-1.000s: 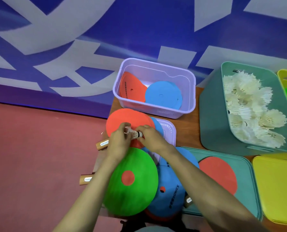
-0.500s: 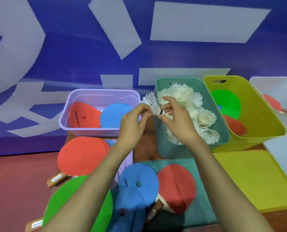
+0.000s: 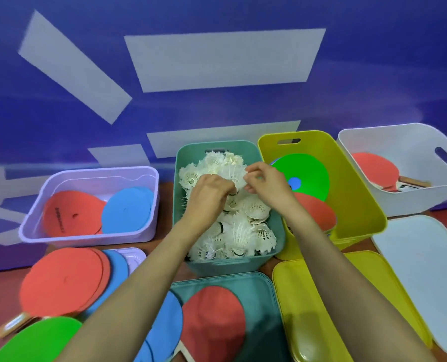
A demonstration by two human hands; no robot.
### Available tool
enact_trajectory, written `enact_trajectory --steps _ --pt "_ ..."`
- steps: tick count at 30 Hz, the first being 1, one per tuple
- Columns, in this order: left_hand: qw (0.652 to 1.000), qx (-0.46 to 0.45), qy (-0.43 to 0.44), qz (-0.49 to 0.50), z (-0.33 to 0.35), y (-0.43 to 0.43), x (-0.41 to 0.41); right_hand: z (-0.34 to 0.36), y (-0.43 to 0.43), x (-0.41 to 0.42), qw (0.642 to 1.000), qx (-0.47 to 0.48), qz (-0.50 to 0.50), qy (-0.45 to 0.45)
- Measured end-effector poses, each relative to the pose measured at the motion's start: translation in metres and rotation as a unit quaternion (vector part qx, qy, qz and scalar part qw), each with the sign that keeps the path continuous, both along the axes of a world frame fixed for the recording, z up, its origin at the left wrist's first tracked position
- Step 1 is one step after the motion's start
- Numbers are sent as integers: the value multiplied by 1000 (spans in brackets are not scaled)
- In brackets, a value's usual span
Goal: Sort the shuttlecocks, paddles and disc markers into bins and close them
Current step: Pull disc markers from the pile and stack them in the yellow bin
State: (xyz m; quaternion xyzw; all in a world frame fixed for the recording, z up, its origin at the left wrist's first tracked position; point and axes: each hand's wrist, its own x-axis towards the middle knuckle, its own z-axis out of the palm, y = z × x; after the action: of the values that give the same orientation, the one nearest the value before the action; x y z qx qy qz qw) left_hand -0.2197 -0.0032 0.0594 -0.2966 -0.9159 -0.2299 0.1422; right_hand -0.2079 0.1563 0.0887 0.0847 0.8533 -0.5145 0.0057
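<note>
Head camera: lilac bin (image 3: 86, 237) holds disc markers (image 3: 73, 215); over the shuttlecocks (image 3: 243, 236) in the teal bin (image 3: 225, 267) I see left hand (image 3: 206, 192) and right hand (image 3: 266, 181) fingers pinching one shuttlecock (image 3: 239, 180); yellow bin (image 3: 358, 194) holds more markers; white bin (image 3: 413, 199), a red paddle (image 3: 376, 168).

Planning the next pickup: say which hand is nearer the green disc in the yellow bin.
Right. The right hand is just left of the green disc; the left hand is farther left, over the shuttlecocks.

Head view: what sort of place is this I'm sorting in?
Likely a sports hall or gym storage corner: a red court-style floor, a blue wall with big white graphics, and bins of shuttlecocks and paddles.
</note>
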Motion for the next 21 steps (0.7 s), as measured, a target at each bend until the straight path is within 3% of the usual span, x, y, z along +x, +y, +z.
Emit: enact_trajectory --steps 4,8,12,17,21 --pt "998 5 -55 17 1 6 -8 -1 1 -16 998 62 1 30" --pt "988 -61 -136 -43 -3 6 -5 -2 -1 -20 983 176 41 13" --pt "990 -116 -70 -48 2 4 -3 0 1 -14 980 187 26 64" --pt "971 -199 -129 -9 -3 4 -6 -23 -1 -9 952 280 122 -28" --pt "979 -199 -33 -19 -2 6 0 -34 -3 2 937 312 153 14"
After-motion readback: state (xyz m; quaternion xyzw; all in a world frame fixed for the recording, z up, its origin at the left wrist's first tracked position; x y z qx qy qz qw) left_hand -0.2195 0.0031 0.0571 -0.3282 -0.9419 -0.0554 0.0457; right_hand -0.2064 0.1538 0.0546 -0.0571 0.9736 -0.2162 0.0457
